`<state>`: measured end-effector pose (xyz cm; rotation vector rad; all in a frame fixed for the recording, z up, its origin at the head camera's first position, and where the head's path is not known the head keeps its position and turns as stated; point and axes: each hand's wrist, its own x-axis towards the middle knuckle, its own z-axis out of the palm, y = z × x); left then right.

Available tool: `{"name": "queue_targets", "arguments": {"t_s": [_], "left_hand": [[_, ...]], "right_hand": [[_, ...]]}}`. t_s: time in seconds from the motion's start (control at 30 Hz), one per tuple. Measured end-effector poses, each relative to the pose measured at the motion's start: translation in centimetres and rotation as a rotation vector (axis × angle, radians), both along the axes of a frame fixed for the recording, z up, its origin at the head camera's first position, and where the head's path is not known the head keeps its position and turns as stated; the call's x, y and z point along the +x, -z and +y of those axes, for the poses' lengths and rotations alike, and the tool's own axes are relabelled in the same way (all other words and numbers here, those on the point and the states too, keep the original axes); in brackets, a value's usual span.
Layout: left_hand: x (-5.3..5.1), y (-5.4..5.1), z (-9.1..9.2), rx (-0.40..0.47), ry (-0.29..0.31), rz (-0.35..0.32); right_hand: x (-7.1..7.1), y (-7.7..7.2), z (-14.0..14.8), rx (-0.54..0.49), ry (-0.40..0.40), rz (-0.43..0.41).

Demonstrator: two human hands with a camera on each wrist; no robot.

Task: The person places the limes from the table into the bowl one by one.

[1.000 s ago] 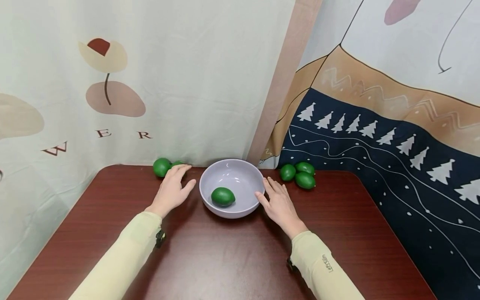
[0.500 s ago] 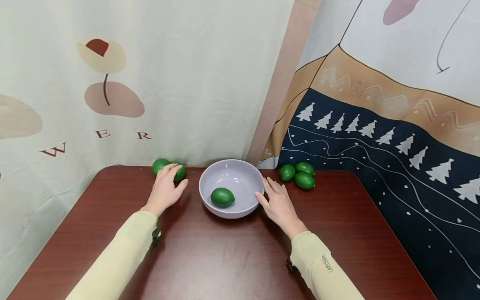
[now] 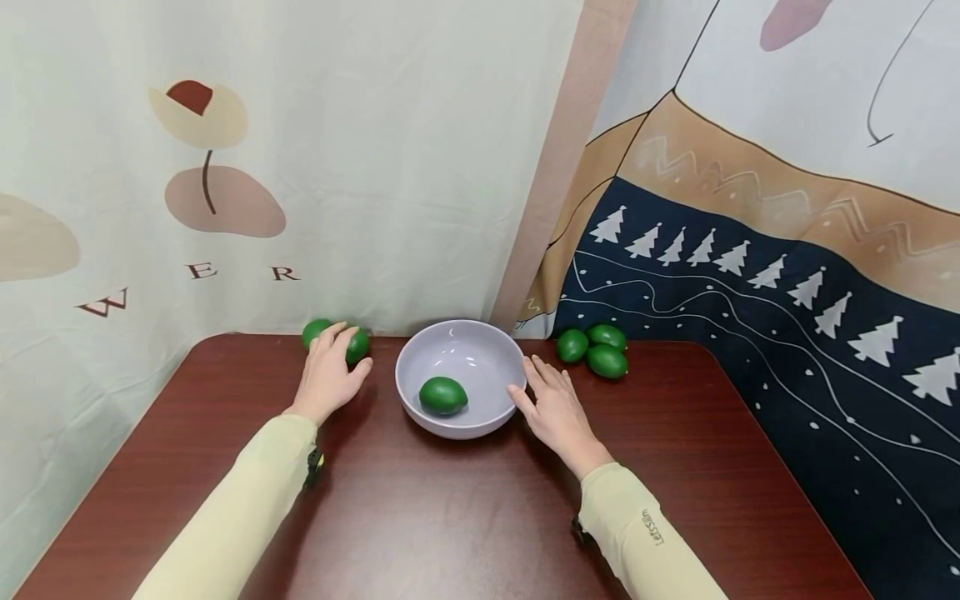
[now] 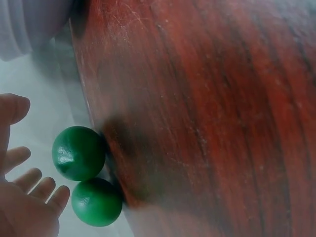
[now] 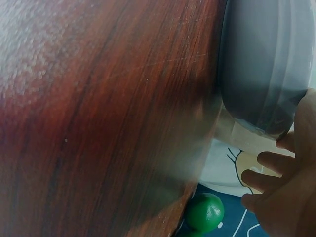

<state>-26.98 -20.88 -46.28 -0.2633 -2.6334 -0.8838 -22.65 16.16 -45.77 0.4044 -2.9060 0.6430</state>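
Two green limes (image 4: 91, 182) lie side by side near the far edge of the dark red table (image 3: 465, 517); if 12 o'clock is the far side, they are between 9 and 10 o'clock from the bowl (image 3: 483, 362). The left hand (image 3: 326, 379) reaches over them, its fingers loosely extended and a little bent, its thumb held apart and pointing between 1 and 2 o'clock. This hand has hold of nothing. In the head view it covers a part of both limes; whether a fingertip touches one, I cannot tell.

Pale lilac in colour, the bowl stands upright near the far edge. One more lime (image 3: 443, 396) lies inside it, off the middle toward 8 o'clock. The right hand (image 3: 558, 410) is beside the bowl, between 3 and 4 o'clock; its relaxed, nearly straight fingers rest against the outer side, with the thumb at the rim, and it holds nothing in a grip.

Between 2 and 3 o'clock from the bowl, three limes (image 3: 597, 354) form a close group, near the right fingertips. Behind the table hangs a pale curtain (image 3: 390, 167), and toward 2 o'clock a cloth with white trees (image 3: 705, 300) on dark blue.
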Motion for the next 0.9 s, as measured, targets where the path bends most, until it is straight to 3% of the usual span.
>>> {"name": "queue_targets", "arguments": {"t_s": [0.9], "left_hand": [[-1.2,0.3,0.2,-0.035,-0.029,-0.108]], "right_hand": [[0.0,0.2,0.0,-0.023,-0.008,0.034]]}}
